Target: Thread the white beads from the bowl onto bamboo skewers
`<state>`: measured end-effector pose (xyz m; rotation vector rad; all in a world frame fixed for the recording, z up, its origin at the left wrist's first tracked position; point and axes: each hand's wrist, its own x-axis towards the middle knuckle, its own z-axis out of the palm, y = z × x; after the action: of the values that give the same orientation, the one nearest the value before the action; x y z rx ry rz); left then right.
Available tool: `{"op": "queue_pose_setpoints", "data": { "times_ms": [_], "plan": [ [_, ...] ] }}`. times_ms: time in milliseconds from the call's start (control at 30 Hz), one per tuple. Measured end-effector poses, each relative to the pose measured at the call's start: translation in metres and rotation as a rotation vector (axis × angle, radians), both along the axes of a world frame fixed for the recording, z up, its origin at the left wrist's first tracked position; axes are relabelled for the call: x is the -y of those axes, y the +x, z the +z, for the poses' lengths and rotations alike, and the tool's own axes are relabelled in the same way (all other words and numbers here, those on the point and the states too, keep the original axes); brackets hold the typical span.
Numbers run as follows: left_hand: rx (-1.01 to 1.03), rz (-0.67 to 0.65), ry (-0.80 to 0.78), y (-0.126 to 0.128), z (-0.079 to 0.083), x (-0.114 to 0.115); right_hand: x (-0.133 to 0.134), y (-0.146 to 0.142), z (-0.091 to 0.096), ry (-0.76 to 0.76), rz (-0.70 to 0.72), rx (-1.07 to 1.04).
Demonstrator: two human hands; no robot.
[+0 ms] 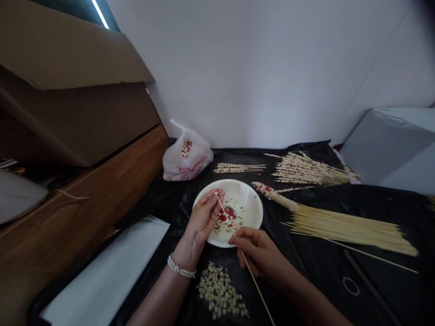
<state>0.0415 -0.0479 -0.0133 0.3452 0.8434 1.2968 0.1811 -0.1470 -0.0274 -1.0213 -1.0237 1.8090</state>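
My left hand rests on the near left rim of a white plate, its fingers pinched at the tip of a thin bamboo skewer. A beaded bracelet circles that wrist. My right hand is closed round the same skewer lower down; the stick runs on towards me. On the plate lies a small heap of pale and red flower buds. A loose pile of pale buds lies on the black sheet just in front of the plate.
A bundle of bare skewers lies at right, with a filled one beside it. More threaded skewers and a white plastic bag sit at the back. Cardboard box and wooden shelf at left, grey box at right.
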Motion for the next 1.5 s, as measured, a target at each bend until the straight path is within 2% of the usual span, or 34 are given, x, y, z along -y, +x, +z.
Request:
{"op": "queue_pose_setpoints", "data": {
  "times_ms": [233,467,767,1067,1500],
  "plan": [
    [0.01,0.017,0.009,0.002,-0.002,0.002,0.001,0.0,0.002,-0.038,0.001,-0.073],
    [-0.006,0.027,0.015,0.005,-0.004,0.005,0.001,-0.002,0.001,0.004,-0.007,0.005],
    [-0.021,0.02,-0.02,0.002,-0.001,-0.001,0.0,-0.001,0.008,0.013,-0.003,0.059],
    [-0.031,-0.033,-0.015,0.001,-0.002,-0.001,0.001,-0.002,0.001,0.051,-0.03,0.085],
    [-0.021,-0.072,-0.14,0.003,0.001,0.001,0.001,-0.004,-0.001,0.12,-0.069,0.182]
  ]
}}
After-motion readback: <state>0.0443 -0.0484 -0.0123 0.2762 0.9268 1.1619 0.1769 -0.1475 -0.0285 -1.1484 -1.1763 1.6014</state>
